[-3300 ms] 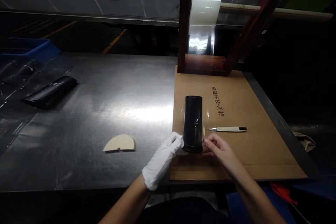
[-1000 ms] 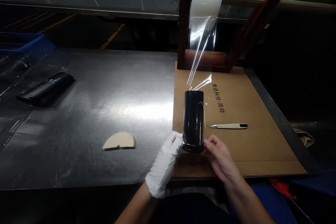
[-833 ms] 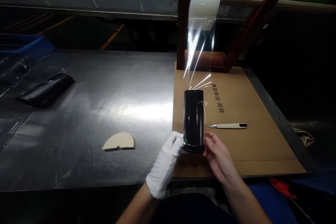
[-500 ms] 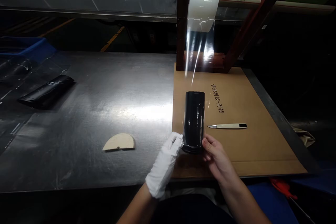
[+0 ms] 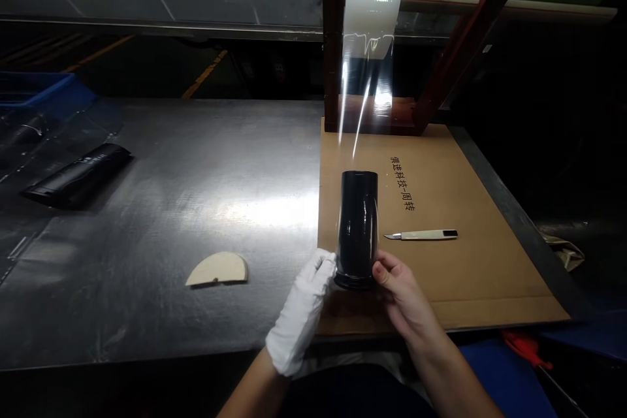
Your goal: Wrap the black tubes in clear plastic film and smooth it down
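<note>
A glossy black cylinder [image 5: 357,228] stands upright on the brown cardboard sheet [image 5: 470,274], held near its base between both hands. My left hand [image 5: 302,310], in a white fabric glove, presses against its lower left side. My right hand [image 5: 399,294], bare, curls around its lower right side. Thin clear film [image 5: 353,124] runs in faint streaks from a white film roll [image 5: 371,0] down towards the cylinder's top. Where the film meets the cylinder is hard to see.
A utility knife [image 5: 421,235] lies right of the cylinder on the cardboard. The roll sits in a dark wooden stand [image 5: 332,46]. On the steel table [image 5: 196,209] lie a half-round wooden piece [image 5: 217,269] and a black wrapped roll [image 5: 76,184]. A blue crate [image 5: 34,91] stands at the far left.
The film above the cylinder has thinned from a bright twisted band to faint streaks. My right hand has shifted slightly on the cylinder, and the view has moved a little to the left.
</note>
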`<state>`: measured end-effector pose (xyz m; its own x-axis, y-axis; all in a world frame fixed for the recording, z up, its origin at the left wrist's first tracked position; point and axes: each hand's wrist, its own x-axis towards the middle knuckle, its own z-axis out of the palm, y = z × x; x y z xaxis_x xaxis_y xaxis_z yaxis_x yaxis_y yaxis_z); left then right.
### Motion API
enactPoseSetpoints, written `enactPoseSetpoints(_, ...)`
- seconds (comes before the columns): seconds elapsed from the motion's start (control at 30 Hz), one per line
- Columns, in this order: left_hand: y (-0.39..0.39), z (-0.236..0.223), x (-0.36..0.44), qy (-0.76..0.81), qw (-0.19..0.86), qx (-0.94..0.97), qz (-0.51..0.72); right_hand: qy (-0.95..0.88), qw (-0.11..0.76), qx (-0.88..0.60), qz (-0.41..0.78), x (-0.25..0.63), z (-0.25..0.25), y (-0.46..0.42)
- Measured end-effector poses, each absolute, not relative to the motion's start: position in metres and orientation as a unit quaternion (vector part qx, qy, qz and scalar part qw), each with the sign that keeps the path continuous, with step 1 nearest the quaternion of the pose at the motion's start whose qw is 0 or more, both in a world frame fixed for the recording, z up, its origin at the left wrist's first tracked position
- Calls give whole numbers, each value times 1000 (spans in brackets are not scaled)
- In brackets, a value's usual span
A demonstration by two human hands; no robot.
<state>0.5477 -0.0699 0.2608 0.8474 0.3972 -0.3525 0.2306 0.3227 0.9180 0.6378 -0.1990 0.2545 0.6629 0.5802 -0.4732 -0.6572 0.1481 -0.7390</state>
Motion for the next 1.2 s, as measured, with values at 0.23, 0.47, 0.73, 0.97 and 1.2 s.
enactPoseSetpoints(0.23, -71, 262, 553, 271, 730, 625, 44, 58, 770, -455, 444, 645, 241, -204)
enactPoseSetpoints(0.47, -87, 264, 555, 300, 729, 612, 60, 59, 782, -428, 449, 647, 238, -201)
enactPoseSetpoints(0.73, -88, 250, 565, 328, 691, 629, 141, 69, 792, -408, 450, 651, 232, -207)
enactPoseSetpoints(0.97, -68, 283, 605, 167, 434, 849, 250, 59, 795, -415, 440, 647, 231, -208)
enactPoseSetpoints(1.2, -62, 274, 638, 216, 802, 525, 188, 61, 794, -407, 448, 649, 227, -210)
